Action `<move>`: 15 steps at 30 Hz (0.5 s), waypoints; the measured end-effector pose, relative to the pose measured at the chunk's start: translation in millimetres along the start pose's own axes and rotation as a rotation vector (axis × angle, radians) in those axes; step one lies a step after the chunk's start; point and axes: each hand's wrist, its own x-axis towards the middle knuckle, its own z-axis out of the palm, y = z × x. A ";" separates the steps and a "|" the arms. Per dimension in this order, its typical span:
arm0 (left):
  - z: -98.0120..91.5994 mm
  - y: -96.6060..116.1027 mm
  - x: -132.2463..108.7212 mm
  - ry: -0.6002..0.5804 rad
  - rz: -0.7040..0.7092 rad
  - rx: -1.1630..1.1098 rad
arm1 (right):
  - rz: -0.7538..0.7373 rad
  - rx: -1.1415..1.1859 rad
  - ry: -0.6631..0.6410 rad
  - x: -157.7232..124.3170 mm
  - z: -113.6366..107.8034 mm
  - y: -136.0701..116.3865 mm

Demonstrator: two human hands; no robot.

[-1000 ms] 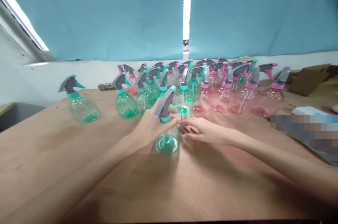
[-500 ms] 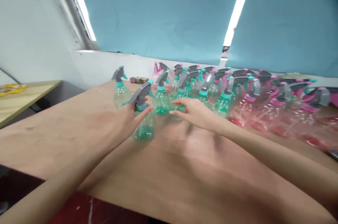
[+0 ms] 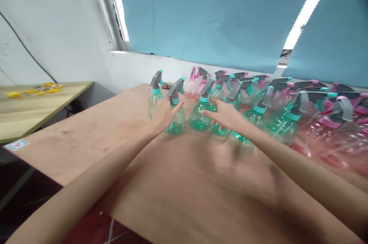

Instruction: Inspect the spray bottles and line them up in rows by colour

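A: Where's the green spray bottle?
B: Centre frame, upright on the plywood table — left hand wrapped round it. Right hand spread open, holding nothing, by the bottle rows.

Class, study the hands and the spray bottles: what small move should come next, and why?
Probably release the green bottle: the left hand grips it, yet it seems to stand upright on the table, level with the neighbouring green bottles. The right hand hovers open, holding nothing.
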 end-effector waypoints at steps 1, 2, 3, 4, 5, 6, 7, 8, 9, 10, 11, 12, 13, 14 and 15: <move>1.6 -0.1 2.6 -0.001 -0.004 0.002 | 0.009 0.023 -0.005 3.2 1.1 -1.1; 3.2 -0.2 5.0 -0.003 -0.007 0.002 | 0.008 0.045 -0.006 6.6 2.5 -1.7; 4.7 -0.2 7.3 -0.009 -0.009 -0.001 | 0.005 0.064 -0.004 10.0 4.1 -2.2; 6.2 -0.3 9.5 -0.016 -0.009 -0.006 | 0.003 0.079 -0.003 13.4 5.7 -2.4; 7.8 -0.4 11.6 -0.023 -0.009 -0.011 | 0.007 0.090 -0.008 16.7 7.2 -2.7; 9.3 -0.6 13.6 -0.030 -0.008 -0.018 | 0.018 0.098 -0.017 19.7 8.6 -3.1; 10.8 -0.8 15.6 -0.035 -0.009 -0.024 | 0.034 0.101 -0.028 22.3 9.7 -3.6; 12.2 -1.2 17.6 -0.039 -0.011 -0.030 | 0.050 0.101 -0.040 24.3 10.6 -4.3; 13.6 -1.5 19.6 -0.042 -0.014 -0.037 | 0.063 0.100 -0.048 25.9 11.2 -5.0; 14.8 -1.9 21.4 -0.043 -0.016 -0.046 | 0.070 0.097 -0.057 26.9 11.6 -5.8; 16.0 -2.3 23.2 -0.045 -0.016 -0.058 | 0.073 0.095 -0.062 27.5 11.9 -6.5; 17.0 -2.6 24.7 -0.046 -0.016 -0.070 | 0.071 0.095 -0.066 27.8 12.0 -7.2; 17.9 -2.8 26.0 -0.046 -0.016 -0.085 | 0.070 0.095 -0.071 27.8 11.9 -7.8; 18.7 -3.0 27.1 -0.047 -0.012 -0.103 | 0.070 0.094 -0.076 27.7 11.8 -8.4; 19.4 -3.0 27.8 -0.047 -0.009 -0.121 | 0.071 0.092 -0.080 27.6 11.5 -9.0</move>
